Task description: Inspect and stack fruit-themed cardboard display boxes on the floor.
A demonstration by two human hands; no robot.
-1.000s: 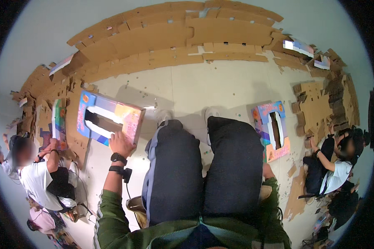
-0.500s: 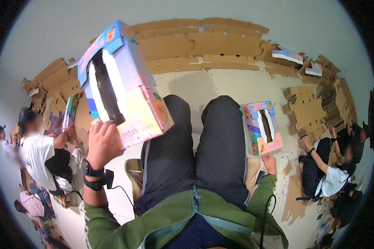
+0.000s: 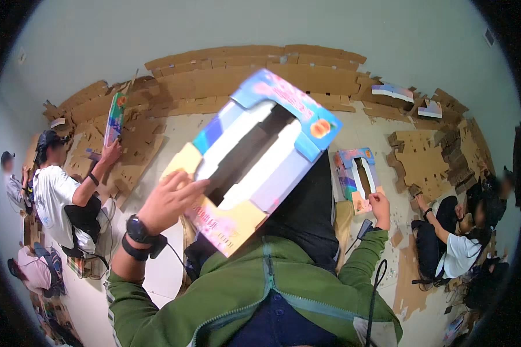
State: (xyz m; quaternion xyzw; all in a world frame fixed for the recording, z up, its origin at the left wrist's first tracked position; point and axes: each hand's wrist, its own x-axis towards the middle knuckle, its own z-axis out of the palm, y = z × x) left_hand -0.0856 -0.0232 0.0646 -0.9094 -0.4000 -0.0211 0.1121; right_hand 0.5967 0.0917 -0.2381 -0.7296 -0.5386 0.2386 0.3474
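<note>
My left hand (image 3: 173, 199) grips the near end of a printed cardboard box (image 3: 283, 188), its fingers hooked over the rim of the long slot in the box's top. This box is blue, lilac and peach with fruit pictures, and it is held tilted above my lap. Dark inner walls show through the slot, between white flaps. On my right, beside my leg, is a second slotted box (image 3: 345, 173) of the same print. Curled fingers of my right hand (image 3: 380, 208) pinch its near right corner; the fingertips are partly hidden.
Flattened brown cardboard (image 3: 231, 78) lines the wall ahead, and more sheets (image 3: 419, 156) lie at the right. A person in a white shirt (image 3: 66, 194) on the left holds a printed box (image 3: 114, 118) upright. Another person (image 3: 463, 254) crouches at the right over cardboard.
My left hand has swung its box rightward and nearer, over my lap, turning it so that it leans right. My right hand has risen onto the second box's near corner.
</note>
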